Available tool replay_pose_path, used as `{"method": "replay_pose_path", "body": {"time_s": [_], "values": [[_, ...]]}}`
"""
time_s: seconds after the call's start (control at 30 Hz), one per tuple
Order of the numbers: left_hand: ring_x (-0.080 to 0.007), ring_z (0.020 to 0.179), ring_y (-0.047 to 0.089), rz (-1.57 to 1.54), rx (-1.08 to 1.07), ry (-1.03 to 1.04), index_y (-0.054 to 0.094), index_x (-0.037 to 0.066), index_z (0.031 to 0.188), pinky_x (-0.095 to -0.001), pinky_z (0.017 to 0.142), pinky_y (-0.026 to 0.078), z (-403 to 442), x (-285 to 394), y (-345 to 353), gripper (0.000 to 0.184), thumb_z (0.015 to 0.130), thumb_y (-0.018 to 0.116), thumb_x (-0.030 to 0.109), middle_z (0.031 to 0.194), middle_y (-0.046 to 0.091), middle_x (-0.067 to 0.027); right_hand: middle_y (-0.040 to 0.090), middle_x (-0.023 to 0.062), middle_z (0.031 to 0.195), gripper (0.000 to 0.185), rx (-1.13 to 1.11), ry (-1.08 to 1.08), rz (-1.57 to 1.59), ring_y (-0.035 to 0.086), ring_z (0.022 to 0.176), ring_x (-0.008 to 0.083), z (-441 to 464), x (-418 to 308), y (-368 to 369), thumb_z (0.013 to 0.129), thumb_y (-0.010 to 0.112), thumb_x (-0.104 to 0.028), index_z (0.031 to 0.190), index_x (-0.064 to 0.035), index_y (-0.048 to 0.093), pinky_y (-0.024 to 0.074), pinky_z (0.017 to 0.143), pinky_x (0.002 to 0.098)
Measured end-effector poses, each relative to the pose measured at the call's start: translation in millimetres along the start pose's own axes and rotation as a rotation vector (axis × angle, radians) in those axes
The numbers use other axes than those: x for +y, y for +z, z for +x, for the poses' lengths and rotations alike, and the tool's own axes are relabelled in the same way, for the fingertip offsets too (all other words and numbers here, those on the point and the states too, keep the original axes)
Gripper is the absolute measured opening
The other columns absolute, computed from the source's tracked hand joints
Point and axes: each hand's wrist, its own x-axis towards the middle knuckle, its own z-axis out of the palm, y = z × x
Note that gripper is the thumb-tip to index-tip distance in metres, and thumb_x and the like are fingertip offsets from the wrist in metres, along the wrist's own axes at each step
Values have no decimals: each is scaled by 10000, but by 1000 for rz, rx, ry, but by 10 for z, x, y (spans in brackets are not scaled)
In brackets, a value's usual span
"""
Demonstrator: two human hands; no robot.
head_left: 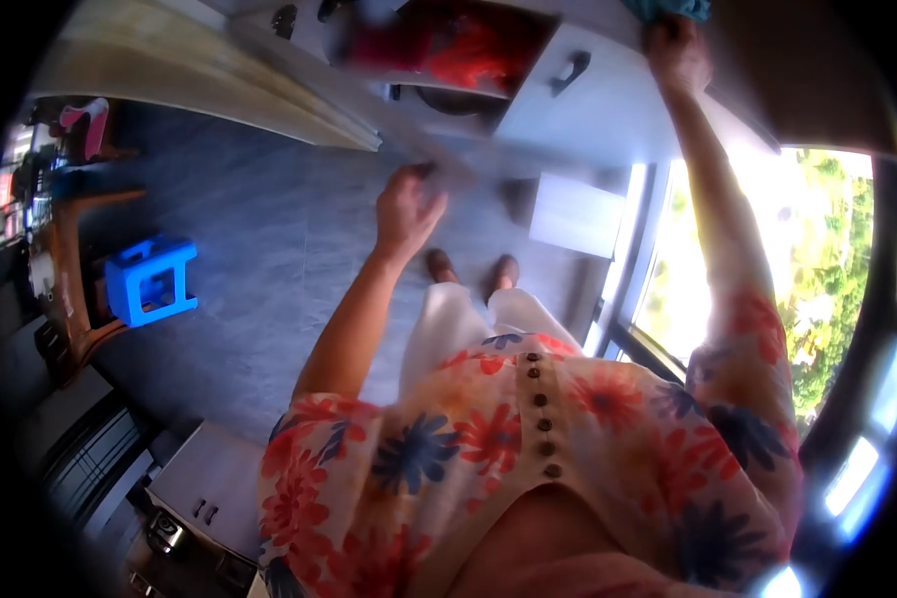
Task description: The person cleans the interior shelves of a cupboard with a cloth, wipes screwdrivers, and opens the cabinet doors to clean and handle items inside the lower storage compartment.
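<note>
My left hand is at the lower edge of an open pale cabinet door, its fingers bent round a small dark part that looks like the door's handle; motion blurs it. At the top right, my right hand is closed on a teal cloth, cut off by the frame edge. Between the hands, the open cabinet shows blurred red things and a dark round thing below them. Right of this opening is a closed white door with a dark handle.
A blue plastic stool stands on the grey floor at the left, beside brown wooden furniture. A white box-like thing lies ahead of my feet, near a bright window. A grey cabinet is at the lower left.
</note>
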Motion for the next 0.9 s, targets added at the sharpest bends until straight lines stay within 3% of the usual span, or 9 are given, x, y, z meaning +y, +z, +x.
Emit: {"method": "replay_pose_path", "body": {"time_s": [0.07,0.13,0.23,0.37,0.43,0.53,0.6,0.67,0.9], "values": [[-231,787,581,-58,39,-171,554,38,982,-304,677,469,-391,-37,-367,371,664,697,164,906,586,-100,623,53,952,175,49,-40,-6,579,901,230,-3,-115,-156,792,502,-261,906,-178,605,442,750,376],[-212,816,583,-54,43,-214,558,27,967,-299,687,470,-622,73,-693,392,641,726,166,949,589,-101,600,39,992,234,-26,16,93,524,983,259,39,-79,-117,755,478,-309,921,-193,593,384,823,430],[-190,819,588,95,-60,-85,570,27,961,-292,694,472,-779,-136,-987,380,639,731,149,946,601,-84,606,40,985,229,-41,1,96,538,957,265,115,56,83,756,478,-295,920,-188,597,403,800,427],[-101,746,580,-335,5,-370,592,-3,921,-240,648,487,-818,-55,-1192,217,710,642,8,853,616,-44,638,54,934,243,-77,-23,293,582,896,259,303,251,77,759,521,-314,916,-175,642,436,780,374],[-139,753,586,-179,65,-303,593,17,923,-264,665,476,-871,-272,-1208,264,682,686,76,843,619,-42,653,68,900,256,-150,5,474,604,865,251,379,347,-98,759,551,-325,914,-154,662,450,770,334],[-155,734,585,-147,51,-267,591,24,917,-275,657,467,-843,-449,-1286,277,673,697,100,818,619,-39,661,91,870,273,-11,126,623,623,834,233,113,372,-411,756,587,-313,912,-105,669,457,761,290],[-154,721,582,-143,50,-215,591,22,911,-277,647,463,-853,-380,-1333,261,677,685,91,807,618,-40,667,42,836,212,-31,40,500,619,747,179,-63,482,-401,776,561,-198,918,-75,658,471,670,292],[-156,718,578,-92,93,-80,592,21,906,-282,643,461,-761,-320,-1389,246,680,669,83,806,616,-45,661,23,831,201,-363,361,845,606,732,119,-329,329,-578,791,532,-155,941,-80,643,456,612,264],[-177,741,575,-158,46,-141,590,17,904,-291,675,461,-756,-414,-1389,269,661,674,99,843,611,-64,646,28,911,248,-591,463,891,603,772,108,-815,-99,-887,816,506,-137,1038,-73,596,449,625,253]]}}
